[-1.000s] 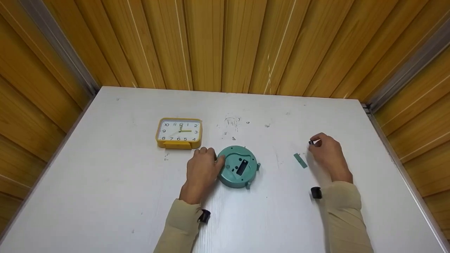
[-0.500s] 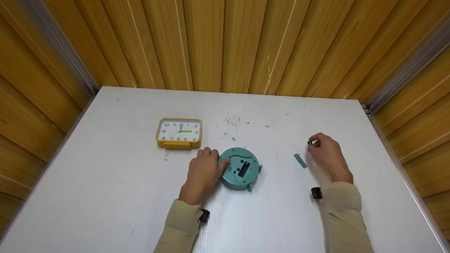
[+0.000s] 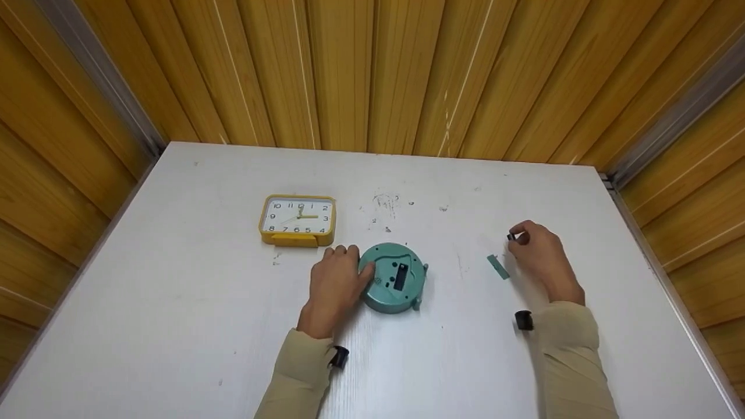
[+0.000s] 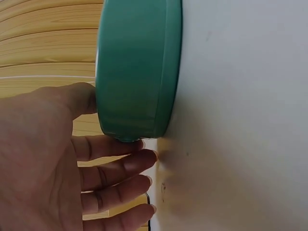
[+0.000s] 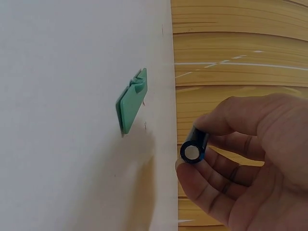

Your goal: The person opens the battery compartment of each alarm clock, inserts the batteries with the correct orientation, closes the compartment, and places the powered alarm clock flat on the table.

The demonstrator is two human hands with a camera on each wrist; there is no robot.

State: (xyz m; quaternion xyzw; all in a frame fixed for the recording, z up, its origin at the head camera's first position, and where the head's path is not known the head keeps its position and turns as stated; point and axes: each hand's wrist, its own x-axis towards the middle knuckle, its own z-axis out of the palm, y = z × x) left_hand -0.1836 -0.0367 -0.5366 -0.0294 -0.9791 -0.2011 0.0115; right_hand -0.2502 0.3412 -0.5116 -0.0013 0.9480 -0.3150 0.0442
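Note:
A round green alarm clock (image 3: 386, 297) lies face down on the white table, its back with a dark battery slot (image 3: 401, 276) turned up. My left hand (image 3: 334, 288) grips the clock's left edge, thumb on the back and index finger against the side; the other fingers reach past it in the left wrist view. My right hand (image 3: 541, 256) pinches a small dark blue battery (image 5: 192, 150) between thumb and fingertips, one flat end showing. To the left of that hand lies a thin green battery cover (image 3: 497, 266), its clip end visible in the right wrist view (image 5: 131, 106).
A yellow rectangular alarm clock (image 3: 298, 220) rests dial up behind my left hand. Wood-patterned panels (image 3: 372, 75) close off the back and sides of the table (image 3: 174, 326). Dark marks dot the tabletop beyond the green clock.
The green clock shifts right and then back left under my left hand, turning slightly. My right hand drifts a little to the left with the battery.

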